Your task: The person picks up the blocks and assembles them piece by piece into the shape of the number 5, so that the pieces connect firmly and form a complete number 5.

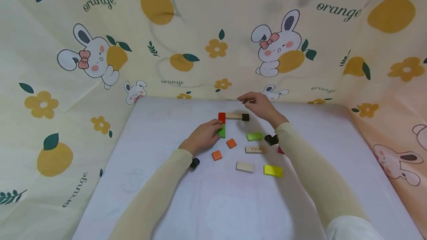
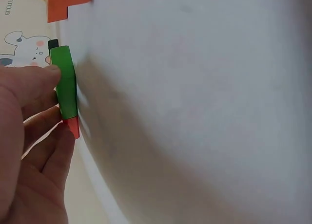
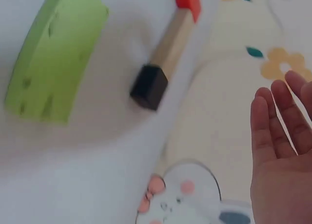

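At the back of the white table, my left hand (image 1: pixel 207 134) pinches a green block (image 2: pixel 67 83), thumb on one side and fingers on the other. The green block's far end meets a red block (image 1: pixel 221 117), and one fingertip lies by that join. From the red block a plain wooden block (image 1: pixel 234 116) runs to the right, with a black block (image 1: pixel 245 117) at its end. My right hand (image 1: pixel 261 107) hovers above and right of the black block, fingers loosely extended and holding nothing. In the right wrist view, a gap separates it from the row.
Nearer me lie a light green block (image 1: pixel 254 136), two orange blocks (image 1: pixel 231 143), a lettered wooden block (image 1: pixel 255 150), a pale block (image 1: pixel 245 167) and a yellow block (image 1: pixel 272 171). Black pieces (image 1: pixel 271 140) lie near both forearms. A printed cloth (image 1: pixel 213 17) rises behind the table.
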Motion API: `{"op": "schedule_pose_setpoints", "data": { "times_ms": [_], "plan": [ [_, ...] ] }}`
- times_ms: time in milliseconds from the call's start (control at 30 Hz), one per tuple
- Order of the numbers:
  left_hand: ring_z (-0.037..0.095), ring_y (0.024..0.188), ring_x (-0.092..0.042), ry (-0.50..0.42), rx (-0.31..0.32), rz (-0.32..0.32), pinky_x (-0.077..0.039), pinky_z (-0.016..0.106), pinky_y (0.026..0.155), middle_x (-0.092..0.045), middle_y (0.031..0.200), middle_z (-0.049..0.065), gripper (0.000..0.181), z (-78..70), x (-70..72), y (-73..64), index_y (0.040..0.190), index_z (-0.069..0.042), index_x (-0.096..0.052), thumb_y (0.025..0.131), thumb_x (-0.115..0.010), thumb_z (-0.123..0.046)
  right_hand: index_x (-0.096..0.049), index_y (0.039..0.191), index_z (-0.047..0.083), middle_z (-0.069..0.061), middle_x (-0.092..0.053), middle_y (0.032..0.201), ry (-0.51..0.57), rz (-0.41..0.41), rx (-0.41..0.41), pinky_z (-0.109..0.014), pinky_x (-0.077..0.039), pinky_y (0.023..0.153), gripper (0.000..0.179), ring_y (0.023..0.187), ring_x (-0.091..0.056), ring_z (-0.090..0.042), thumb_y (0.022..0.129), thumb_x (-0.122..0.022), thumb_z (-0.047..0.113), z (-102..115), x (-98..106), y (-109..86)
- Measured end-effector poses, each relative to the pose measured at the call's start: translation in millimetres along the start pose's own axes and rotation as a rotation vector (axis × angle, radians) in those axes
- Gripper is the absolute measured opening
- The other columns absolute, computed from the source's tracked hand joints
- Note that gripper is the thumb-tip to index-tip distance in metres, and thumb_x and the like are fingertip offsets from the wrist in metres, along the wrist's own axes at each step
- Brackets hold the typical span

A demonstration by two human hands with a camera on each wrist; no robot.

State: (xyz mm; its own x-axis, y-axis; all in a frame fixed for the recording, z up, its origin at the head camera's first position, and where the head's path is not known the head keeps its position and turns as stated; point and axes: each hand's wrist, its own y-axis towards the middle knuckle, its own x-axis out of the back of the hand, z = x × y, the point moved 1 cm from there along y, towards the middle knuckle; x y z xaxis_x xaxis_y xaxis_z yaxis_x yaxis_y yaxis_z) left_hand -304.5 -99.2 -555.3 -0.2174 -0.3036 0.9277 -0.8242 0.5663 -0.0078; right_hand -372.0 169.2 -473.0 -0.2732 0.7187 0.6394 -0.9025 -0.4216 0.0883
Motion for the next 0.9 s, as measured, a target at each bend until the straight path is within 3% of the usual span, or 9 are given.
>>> {"op": "schedule_pose_setpoints", "data": {
  "times_ms": [233, 500, 700, 900],
  "plan": [
    [0.021, 0.143, -0.053, 0.013, -0.009, 0.019, -0.042, 0.036, 0.119, -0.052, 0.160, 0.003, 0.048, -2.0, 1.0, -0.3, 0.153, -0.010, -0.062, 0.108, -0.068, -0.025, -0.073, 0.137, 0.005, -0.016, -0.069, 0.136, -0.030, -0.028, -0.014, -0.054, -0.050, 0.110, 0.038, 0.121, -0.064, -0.034, 0.105, -0.054, 0.004, -8, 28, -31.3],
    [0.021, 0.144, -0.053, 0.051, -0.016, 0.018, -0.042, 0.036, 0.119, -0.053, 0.159, 0.004, 0.049, -3.2, 4.7, 1.9, 0.153, -0.010, -0.062, 0.108, -0.070, -0.027, -0.075, 0.132, 0.004, -0.015, -0.068, 0.137, -0.079, -0.004, -0.052, -0.055, -0.053, 0.107, 0.029, 0.118, -0.066, -0.033, 0.105, -0.065, 0.005, -19, 42, -71.8],
    [0.021, 0.144, -0.052, 0.058, -0.005, 0.024, -0.041, 0.036, 0.120, -0.053, 0.160, 0.003, 0.047, -3.7, 6.7, 1.8, 0.152, -0.011, -0.063, 0.108, -0.069, -0.026, -0.076, 0.130, 0.006, -0.014, -0.071, 0.129, -0.161, 0.047, -0.080, -0.059, -0.054, 0.104, 0.028, 0.115, -0.066, -0.035, 0.101, -0.075, 0.008, -20, 28, -105.6],
    [0.021, 0.142, -0.054, 0.025, 0.007, 0.024, -0.042, 0.037, 0.119, -0.053, 0.158, 0.002, 0.047, -5.4, 4.9, 1.1, 0.152, -0.011, -0.063, 0.108, -0.070, -0.025, -0.079, 0.124, 0.007, -0.007, -0.072, 0.123, -0.254, 0.145, -0.120, -0.052, -0.057, 0.095, 0.028, 0.109, -0.065, -0.030, 0.096, -0.081, 0.012, -25, -2, -131.2]
  ]
}}
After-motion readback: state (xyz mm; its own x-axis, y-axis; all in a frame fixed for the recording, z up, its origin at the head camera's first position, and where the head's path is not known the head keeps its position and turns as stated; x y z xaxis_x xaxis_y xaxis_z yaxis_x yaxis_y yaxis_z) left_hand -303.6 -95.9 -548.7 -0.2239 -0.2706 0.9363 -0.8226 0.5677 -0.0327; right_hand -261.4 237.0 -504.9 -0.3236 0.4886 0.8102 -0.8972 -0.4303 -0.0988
